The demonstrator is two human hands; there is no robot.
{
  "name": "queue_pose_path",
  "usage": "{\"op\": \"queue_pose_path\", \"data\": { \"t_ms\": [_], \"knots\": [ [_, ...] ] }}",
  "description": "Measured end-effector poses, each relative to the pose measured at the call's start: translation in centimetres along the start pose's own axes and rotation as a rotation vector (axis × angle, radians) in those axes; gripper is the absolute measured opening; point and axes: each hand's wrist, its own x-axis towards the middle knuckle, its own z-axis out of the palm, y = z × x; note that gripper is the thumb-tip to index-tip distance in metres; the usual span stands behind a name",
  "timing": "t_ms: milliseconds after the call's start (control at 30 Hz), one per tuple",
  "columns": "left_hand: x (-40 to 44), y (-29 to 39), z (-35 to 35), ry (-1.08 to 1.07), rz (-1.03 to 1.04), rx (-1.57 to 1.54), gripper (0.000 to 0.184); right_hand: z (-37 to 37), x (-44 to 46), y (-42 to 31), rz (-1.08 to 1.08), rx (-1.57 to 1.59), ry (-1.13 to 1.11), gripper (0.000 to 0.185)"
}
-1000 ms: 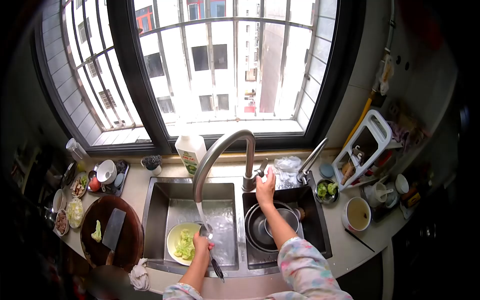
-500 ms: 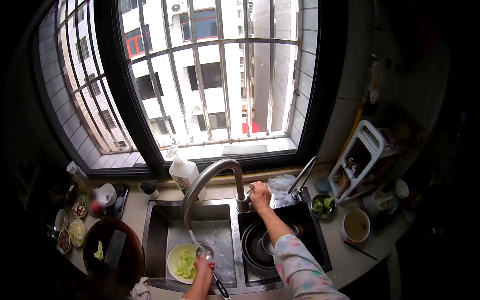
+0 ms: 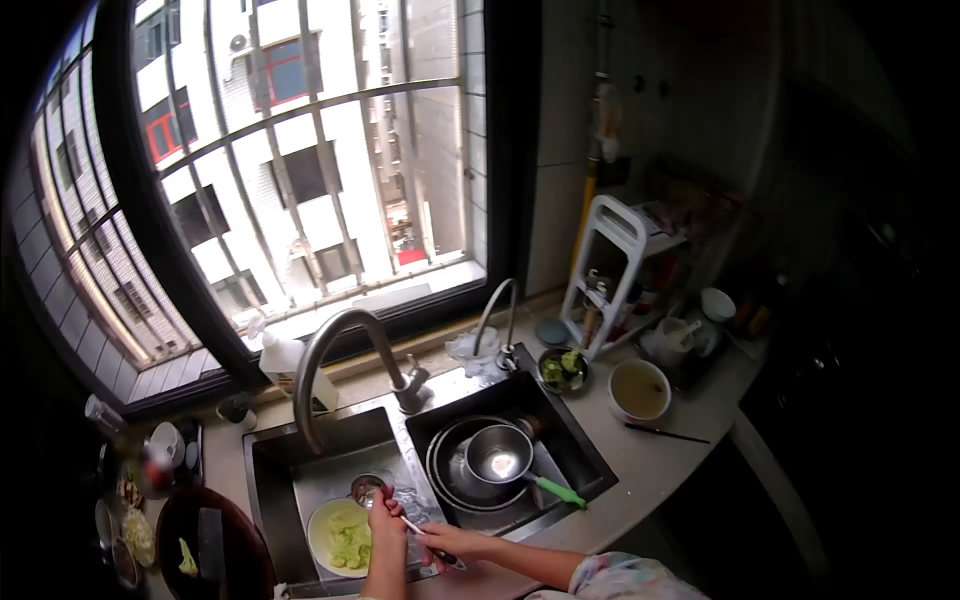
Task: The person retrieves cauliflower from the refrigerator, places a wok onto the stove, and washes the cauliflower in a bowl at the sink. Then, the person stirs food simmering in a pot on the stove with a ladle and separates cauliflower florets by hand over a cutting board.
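Note:
Over the left sink basin (image 3: 300, 465), my left hand (image 3: 385, 518) is closed around a metal ladle (image 3: 366, 487) near its bowl end. My right hand (image 3: 447, 541) grips the ladle's dark handle lower down. Beside and beneath my left hand, a pale bowl (image 3: 318, 540) of light green chopped vegetable (image 3: 348, 543) rests in the basin. The curved faucet (image 3: 350, 318) arches above, and no stream shows from its spout.
In the right basin (image 3: 590, 470) sit dark pans (image 3: 450, 455) and a small green-handled saucepan (image 3: 498, 455). A round chopping board (image 3: 235, 545) with a cleaver (image 3: 210, 545) lies left. On the right counter are a bowl of greens (image 3: 562, 370), a white pot (image 3: 640, 390) and a white rack (image 3: 600, 270).
My right hand has left the faucet lever and moved down to the ladle's handle. The water stream from the spout has stopped. The view has turned right.

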Motion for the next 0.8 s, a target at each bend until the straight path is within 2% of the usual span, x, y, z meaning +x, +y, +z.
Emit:
{"op": "queue_pose_path", "data": {
  "t_ms": [67, 133, 167, 200, 233, 300, 333, 367, 400, 433, 467, 500, 533, 567, 600, 633, 767, 800],
  "knots": [
    [-0.7, 0.1, 1.0, -0.045, 0.033, 0.068, 0.026, 0.0, 1.2, 2.6, -0.086, 0.106, 0.079, 0.021],
    [0.2, 0.7, 0.9, -0.150, 0.071, 0.199, 0.028, 1.5, -0.4, 0.6, -0.128, -0.014, 0.237, 0.019],
    [0.3, 0.5, 1.0, -0.220, 0.098, 0.288, 0.029, 1.7, -0.9, 0.0, -0.186, -0.182, 0.319, 0.025],
    [-2.0, 0.5, 2.1, -0.303, 0.092, 0.490, 0.030, 1.0, 0.9, 2.2, -0.675, -0.744, 0.708, 0.035],
    [-4.8, 1.0, 2.8, -0.388, 0.095, 0.682, 0.033, 2.8, -2.2, -1.5, -0.450, -0.774, 0.732, 0.045],
    [-7.8, 1.3, 3.0, -0.431, 0.136, 0.885, 0.038, 2.9, -3.3, -1.8, -0.679, -0.862, 0.884, 0.044],
    [-8.3, 1.7, 2.2, -0.367, 0.236, 0.992, 0.043, 2.3, -3.0, -0.4, -0.685, -0.973, 0.932, 0.044],
    [0.3, 1.8, -2.9, -0.449, 0.927, 1.359, 0.055, 1.9, -3.3, 1.5, -0.678, -1.084, 0.995, 0.045],
    [-5.3, 1.9, -2.1, -0.398, 1.123, 1.904, 0.058, 1.7, -4.6, 2.3, -0.606, -1.159, 1.001, 0.045],
    [-2.1, 2.7, -3.1, -0.327, 0.688, 2.296, 0.051, 1.1, -5.5, 3.0, -0.463, -1.217, 0.945, 0.045],
    [-0.3, 3.0, -2.9, -0.670, 0.972, 2.290, 0.057, 2.0, -7.2, 2.0, -0.351, -1.240, 0.919, 0.045],
    [3.9, 3.5, -4.5, -0.707, 0.997, 2.506, 0.048, 3.2, -8.8, 1.1, -0.234, -1.252, 0.890, 0.045],
    [6.5, 4.2, -5.2, -0.628, 0.399, 2.051, 0.044, 3.3, -9.0, 1.8, -0.451, -1.202, 1.010, 0.046],
    [8.7, 5.1, -6.3, -0.748, 0.502, 1.694, 0.042, 3.6, -9.1, 2.5, -0.670, -1.147, 1.118, 0.047],
    [-0.1, 6.0, -1.7, -0.722, 0.454, 1.723, 0.044, 4.8, -10.3, 1.3, -0.706, -1.115, 1.169, 0.051],
    [-9.9, 5.9, 3.0, -0.640, 0.277, 1.550, 0.044, 6.1, -11.8, -0.1, -0.801, -1.126, 1.280, 0.054],
    [-18.7, 5.7, 7.1, -0.975, 0.219, 0.890, 0.051, 7.0, -15.4, -0.5, -0.970, -1.058, 1.464, 0.056],
    [-17.2, 4.9, 6.6, -0.911, 0.118, 0.838, 0.053, 5.7, -15.5, 1.2, -0.896, -1.053, 1.474, 0.054]
  ]
}}
